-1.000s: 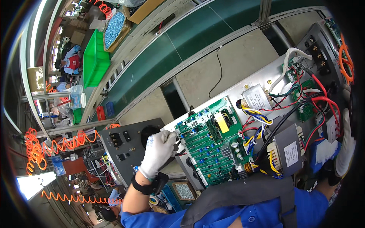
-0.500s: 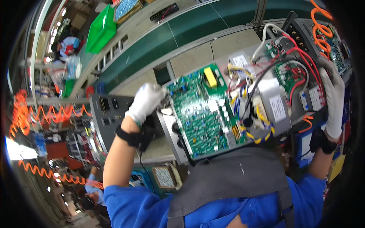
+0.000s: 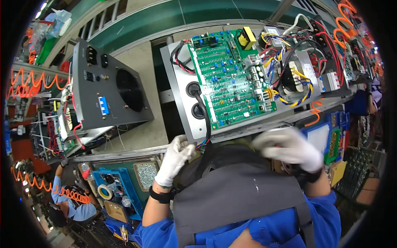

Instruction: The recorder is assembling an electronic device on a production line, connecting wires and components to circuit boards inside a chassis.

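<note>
My left hand (image 3: 175,160), in a white glove, is in front of the metal chassis (image 3: 178,91) with its fingers curled. Its fingertips come close to the coloured wire ends of a black cable (image 3: 205,120); whether they pinch anything is hidden. The cable runs out of a round black grommet on the chassis. Motion smears my gloved right hand (image 3: 291,149), which hovers in front of the bench edge, apart from the chassis. On the chassis lies a green circuit board (image 3: 227,82) with a yellow transformer (image 3: 247,38) at its far right corner. Bundled wires (image 3: 289,82) crowd its right side.
To the left stands a dark grey panel (image 3: 107,87) with sockets and a round fan opening. Below the bench edge are a blue tray (image 3: 118,192) with a tape roll and blue bins (image 3: 335,124). Orange coiled hoses hang at both sides. A person (image 3: 70,202) sits at lower left.
Both hands have left the chassis sides and come down towards my body. The chassis and board sit farther up in view, and more of the grey panel at left shows.
</note>
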Motion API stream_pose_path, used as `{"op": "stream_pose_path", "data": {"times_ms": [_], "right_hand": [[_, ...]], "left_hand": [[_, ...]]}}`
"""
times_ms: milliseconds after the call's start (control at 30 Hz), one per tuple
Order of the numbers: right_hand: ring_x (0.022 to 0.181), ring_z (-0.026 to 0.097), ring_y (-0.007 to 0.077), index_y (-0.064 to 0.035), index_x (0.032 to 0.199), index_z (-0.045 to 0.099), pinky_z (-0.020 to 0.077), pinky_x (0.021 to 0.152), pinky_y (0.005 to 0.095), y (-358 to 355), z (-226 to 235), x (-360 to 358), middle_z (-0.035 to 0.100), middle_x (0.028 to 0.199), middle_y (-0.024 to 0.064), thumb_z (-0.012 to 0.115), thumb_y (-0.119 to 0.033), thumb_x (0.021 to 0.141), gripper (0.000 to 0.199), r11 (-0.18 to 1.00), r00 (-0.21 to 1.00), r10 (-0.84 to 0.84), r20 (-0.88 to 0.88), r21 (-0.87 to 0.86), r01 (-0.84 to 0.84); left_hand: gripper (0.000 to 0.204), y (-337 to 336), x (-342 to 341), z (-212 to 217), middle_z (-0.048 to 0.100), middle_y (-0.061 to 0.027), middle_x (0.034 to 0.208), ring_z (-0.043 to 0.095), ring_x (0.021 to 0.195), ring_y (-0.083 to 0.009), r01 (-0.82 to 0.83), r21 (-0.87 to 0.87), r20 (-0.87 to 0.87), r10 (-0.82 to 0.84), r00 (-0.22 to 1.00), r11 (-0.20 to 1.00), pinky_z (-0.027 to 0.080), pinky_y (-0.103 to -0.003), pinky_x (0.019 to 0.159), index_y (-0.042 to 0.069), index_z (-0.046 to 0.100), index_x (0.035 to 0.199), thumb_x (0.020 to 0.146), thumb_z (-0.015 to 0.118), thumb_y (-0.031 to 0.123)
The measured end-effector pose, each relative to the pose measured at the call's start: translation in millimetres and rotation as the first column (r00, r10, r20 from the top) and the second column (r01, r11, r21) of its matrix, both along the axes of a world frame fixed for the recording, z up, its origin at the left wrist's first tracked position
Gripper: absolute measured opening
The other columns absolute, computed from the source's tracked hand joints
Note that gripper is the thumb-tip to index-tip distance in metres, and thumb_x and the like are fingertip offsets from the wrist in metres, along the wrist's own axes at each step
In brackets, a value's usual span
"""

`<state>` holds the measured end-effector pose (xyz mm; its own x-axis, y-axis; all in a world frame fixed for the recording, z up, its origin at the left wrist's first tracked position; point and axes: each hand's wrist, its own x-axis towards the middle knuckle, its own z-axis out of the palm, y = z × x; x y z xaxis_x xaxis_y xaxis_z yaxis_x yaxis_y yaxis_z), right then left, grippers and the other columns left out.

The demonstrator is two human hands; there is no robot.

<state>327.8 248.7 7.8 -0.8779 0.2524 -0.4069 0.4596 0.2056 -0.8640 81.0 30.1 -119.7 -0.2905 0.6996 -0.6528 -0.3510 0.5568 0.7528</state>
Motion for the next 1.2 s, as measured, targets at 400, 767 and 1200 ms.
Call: {"op": "stream_pose_path", "data": {"times_ms": [400, 767, 1200], "right_hand": [[0.058, 0.051, 0.0074, -0.0025, 0.105, 0.063, 0.0424, 0.053, 0.0263, -62, -114, -38, 0.055, 0.068, 0.0003, 0.058, -0.023, 0.094, 0.024, 0.920, 0.989, -0.082, 0.124, -0.372, 0.123], [0.083, 0.062, 0.0181, -0.0002, 0.109, 0.062, 0.0484, 0.078, 0.0311, 5, -95, 10, 0.063, 0.098, 0.0080, 0.056, -0.036, 0.098, 0.038, 0.891, 0.986, -0.035, -0.165, -0.452, -0.044], [0.111, 0.060, 0.0272, -0.0006, 0.135, 0.050, 0.0480, 0.094, 0.0363, -9, -44, 17, 0.060, 0.121, 0.0181, 0.071, -0.021, 0.084, 0.059, 0.990, 0.958, -0.036, -0.286, 0.119, 0.072]], "left_hand": [[0.024, 2, 55, 25, 0.066, -0.0081, 0.100, 0.065, 0.087, -0.0124, -0.076, 0.175, 0.002, 0.077, 0.997, 0.982, 0.052, -0.023, 0.075, -0.005, 0.056, 0.115, 0.097, 0.057, 0.012], [0.052, 65, 100, 77, 0.063, -0.0118, 0.115, 0.055, 0.115, -0.0277, 0.647, 0.091, -0.989, -0.010, 0.150, 0.757, 0.040, -0.045, 0.098, 0.006, 0.058, 0.124, 0.073, 0.069, 0.008], [0.022, 51, 28, 116, 0.066, -0.0172, 0.081, 0.065, 0.074, -0.0308, 0.720, -0.225, -0.791, -0.554, 0.259, 0.657, 0.051, -0.040, 0.066, 0.001, 0.068, 0.100, 0.083, 0.064, 0.013]]}}
